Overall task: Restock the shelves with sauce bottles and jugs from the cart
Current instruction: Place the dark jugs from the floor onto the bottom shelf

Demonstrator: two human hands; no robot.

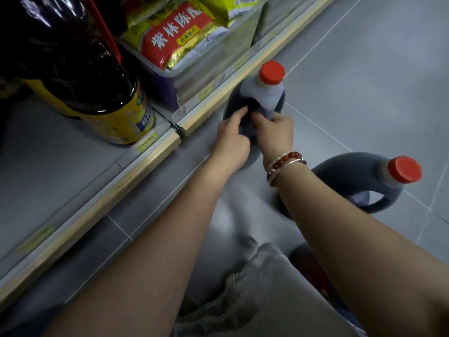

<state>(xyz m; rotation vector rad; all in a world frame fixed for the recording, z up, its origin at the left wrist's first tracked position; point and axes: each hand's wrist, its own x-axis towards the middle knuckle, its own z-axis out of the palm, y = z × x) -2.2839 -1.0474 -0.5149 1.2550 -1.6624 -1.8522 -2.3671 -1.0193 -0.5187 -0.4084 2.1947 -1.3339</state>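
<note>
Both hands, left hand point(233, 139) and right hand point(277, 132), each grip closed on a red-capped dark jug point(257, 98) standing on the floor point(364, 69) beside the shelf edge point(150, 154); probably full, heavy and smooth-walled, best lifted by handle with base supported.

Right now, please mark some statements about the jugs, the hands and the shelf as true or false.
1. Both hands, left and right, are on one jug. True.
2. That jug has a blue cap. False: the cap is red.
3. A second jug stands on the floor. True.
4. The bracelet is on the left wrist. False: it is on the right wrist.
5. The shelf holds a dark bottle. True.
</note>
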